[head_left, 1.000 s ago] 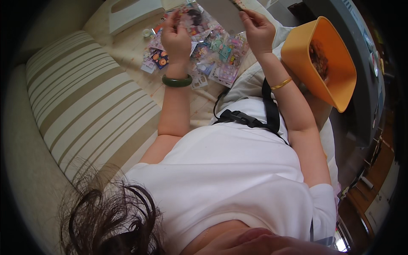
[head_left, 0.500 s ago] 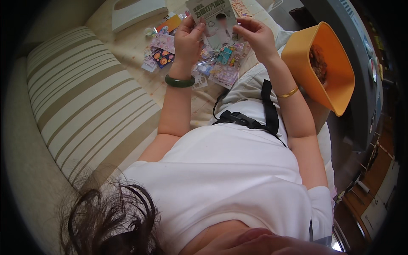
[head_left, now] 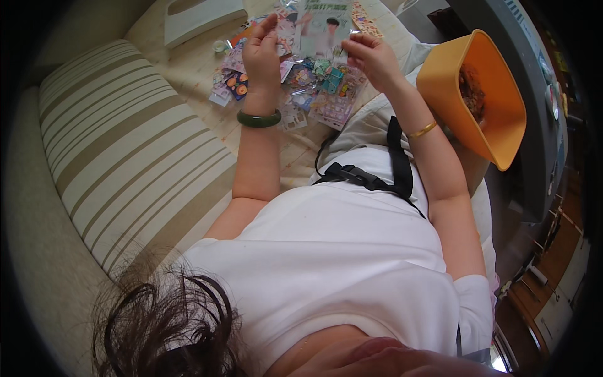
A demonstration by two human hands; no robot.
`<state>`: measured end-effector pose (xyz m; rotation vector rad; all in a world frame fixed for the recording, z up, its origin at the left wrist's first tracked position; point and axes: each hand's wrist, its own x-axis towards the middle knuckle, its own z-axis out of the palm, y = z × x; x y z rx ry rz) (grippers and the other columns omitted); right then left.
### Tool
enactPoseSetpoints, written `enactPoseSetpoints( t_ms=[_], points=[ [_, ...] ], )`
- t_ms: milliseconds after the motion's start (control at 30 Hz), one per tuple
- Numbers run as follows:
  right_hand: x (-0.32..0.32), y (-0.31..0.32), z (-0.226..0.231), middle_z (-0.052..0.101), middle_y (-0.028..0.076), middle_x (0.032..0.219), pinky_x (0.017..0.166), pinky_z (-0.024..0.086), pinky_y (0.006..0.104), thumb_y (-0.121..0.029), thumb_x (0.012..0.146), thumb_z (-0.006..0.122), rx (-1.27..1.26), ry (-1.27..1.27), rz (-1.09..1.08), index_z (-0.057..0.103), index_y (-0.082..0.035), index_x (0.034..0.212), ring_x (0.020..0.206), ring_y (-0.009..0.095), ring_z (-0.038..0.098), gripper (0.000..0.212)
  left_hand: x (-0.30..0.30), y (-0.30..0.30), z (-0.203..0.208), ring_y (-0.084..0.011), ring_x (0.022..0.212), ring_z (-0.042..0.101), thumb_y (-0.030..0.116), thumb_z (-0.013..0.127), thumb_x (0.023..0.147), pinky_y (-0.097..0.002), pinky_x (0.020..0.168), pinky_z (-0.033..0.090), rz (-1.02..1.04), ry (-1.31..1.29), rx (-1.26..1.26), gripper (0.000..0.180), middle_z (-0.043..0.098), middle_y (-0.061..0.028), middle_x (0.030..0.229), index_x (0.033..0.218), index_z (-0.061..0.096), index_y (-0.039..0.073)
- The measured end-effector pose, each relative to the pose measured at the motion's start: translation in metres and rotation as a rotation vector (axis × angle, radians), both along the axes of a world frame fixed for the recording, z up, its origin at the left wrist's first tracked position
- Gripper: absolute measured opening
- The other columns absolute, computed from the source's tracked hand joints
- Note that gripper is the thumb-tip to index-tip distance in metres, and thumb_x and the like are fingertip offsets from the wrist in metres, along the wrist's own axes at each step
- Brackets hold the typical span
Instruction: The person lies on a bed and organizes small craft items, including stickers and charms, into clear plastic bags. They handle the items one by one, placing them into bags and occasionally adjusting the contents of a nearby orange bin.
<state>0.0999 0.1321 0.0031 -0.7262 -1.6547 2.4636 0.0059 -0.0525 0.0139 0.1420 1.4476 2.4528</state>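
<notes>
A flat printed packet (head_left: 321, 34), pale green-grey with a picture of a person on it, is held up at the top of the view. My right hand (head_left: 375, 60) pinches its right edge between thumb and fingers. To the packet's left, my left hand (head_left: 262, 56) is raised, apart from it, with fingers and thumb parted. A green bangle (head_left: 259, 119) circles my left wrist, and a gold one (head_left: 422, 130) my right. Beneath both hands lies a pile of sticker packs (head_left: 333, 103), colourful and partly in clear plastic, partly covered by my left hand.
An orange bin (head_left: 433, 81) with brownish contents stands on my right, close to my forearm. A striped cushion (head_left: 125, 144) lies on my left. At the far left is a white holder (head_left: 204, 20) with a cut-out; a small round pot (head_left: 219, 46) sits nearby.
My left hand has let go of the packet and moved slightly left, its fingers lifted. The packet has shifted a little right and away, still in my right hand.
</notes>
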Motion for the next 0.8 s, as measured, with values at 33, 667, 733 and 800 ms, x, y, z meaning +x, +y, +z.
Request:
enactPoseSetpoints(
  t_ms=[33, 667, 733, 800],
  points=[
    [-0.008, 0.004, -0.002, 0.061, 0.005, 0.09, 0.067, 0.051, 0.0211, -0.011, 0.077, 0.068, -0.015, 0.061, -0.04, 0.056, 0.001, 0.102, 0.077, 0.011, 0.059, 0.03, -0.012, -0.004, -0.008, -0.014, 0.095, 0.056, 0.001, 0.043, 0.084, -0.0246, 0.084, 0.043, 0.025, 0.119, 0.034, 0.031, 0.058, -0.0087, 0.106, 0.112, 0.055, -0.002],
    [-0.058, 0.045, -0.052, 0.053, 0.019, 0.113, 0.095, 0.036, 0.037, -0.051, 0.065, 0.066, 1.112, -0.641, -0.296, 0.049, 0.0, 0.118, 0.114, 0.031, 0.044, 0.075, -0.025, -0.017, -0.02, -0.0105, 0.086, 0.053, -0.006, 0.042, 0.078, -0.0228, 0.076, 0.044, 0.101, 0.364, -0.218, 0.043, 0.05, -0.0087, 0.114, 0.121, 0.044, -0.001],
    [-0.064, 0.043, -0.056, 0.054, 0.018, 0.112, 0.093, 0.038, 0.036, -0.051, 0.066, 0.066, 1.242, -0.627, -0.272, 0.048, 0.0, 0.12, 0.11, 0.03, 0.048, 0.077, -0.021, -0.017, -0.008, -0.0113, 0.088, 0.053, -0.006, 0.042, 0.078, -0.0233, 0.078, 0.045, 0.102, 0.145, -0.011, 0.043, 0.05, -0.0093, 0.114, 0.121, 0.043, -0.001],
    [-0.07, 0.045, -0.056, 0.055, 0.014, 0.11, 0.091, 0.039, 0.035, -0.048, 0.072, 0.063, 1.432, -0.586, -0.211, 0.045, 0.001, 0.122, 0.106, 0.027, 0.051, 0.072, -0.02, -0.015, -0.006, -0.0116, 0.088, 0.053, -0.006, 0.042, 0.078, -0.0232, 0.078, 0.045, 0.109, 0.12, 0.052, 0.043, 0.05, -0.0096, 0.115, 0.121, 0.043, -0.001]
  ],
)
